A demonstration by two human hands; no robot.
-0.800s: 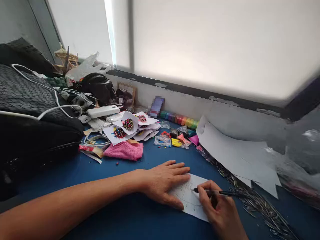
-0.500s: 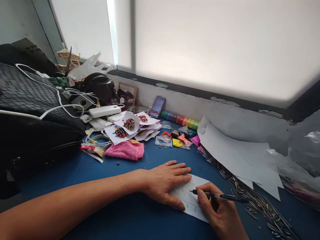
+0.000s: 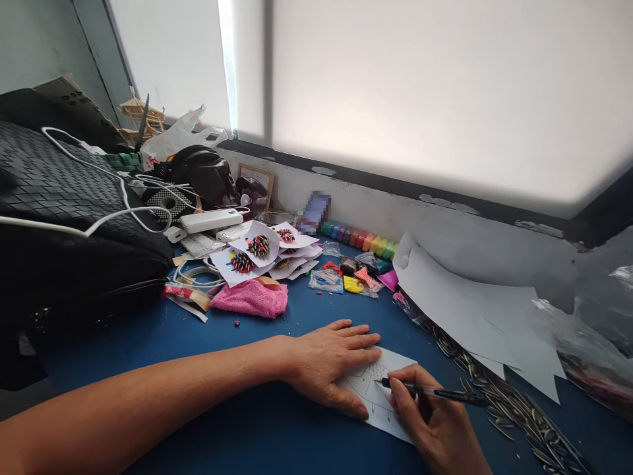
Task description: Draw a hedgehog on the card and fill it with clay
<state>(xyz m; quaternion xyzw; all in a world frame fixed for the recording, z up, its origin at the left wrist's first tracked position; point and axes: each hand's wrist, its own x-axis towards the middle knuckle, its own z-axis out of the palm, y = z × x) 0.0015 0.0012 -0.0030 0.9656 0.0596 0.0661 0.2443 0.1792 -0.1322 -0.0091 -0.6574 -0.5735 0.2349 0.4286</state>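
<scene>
A white sheet of paper lies on the blue table, bearing a line drawing of a rounded body with short legs and small scale-like curves. My left hand rests flat across the sheet's left side, fingers spread. In my right hand a black pen is pinched between thumb and fingers. Its tip meets the paper, or hovers just over it, inside the outline beside the scale marks. Part of the drawing is covered by both hands.
Striped sunflower seeds lie along the right, beside large white sheets. Behind are clay packets, a row of coloured tubs, a pink cloth and decorated papers. A black bag stands at left.
The view has shifted slightly, so everything sits a little further right. My left hand stays flat on the paper, and the pen remains at nearly the same spot in the drawing.
</scene>
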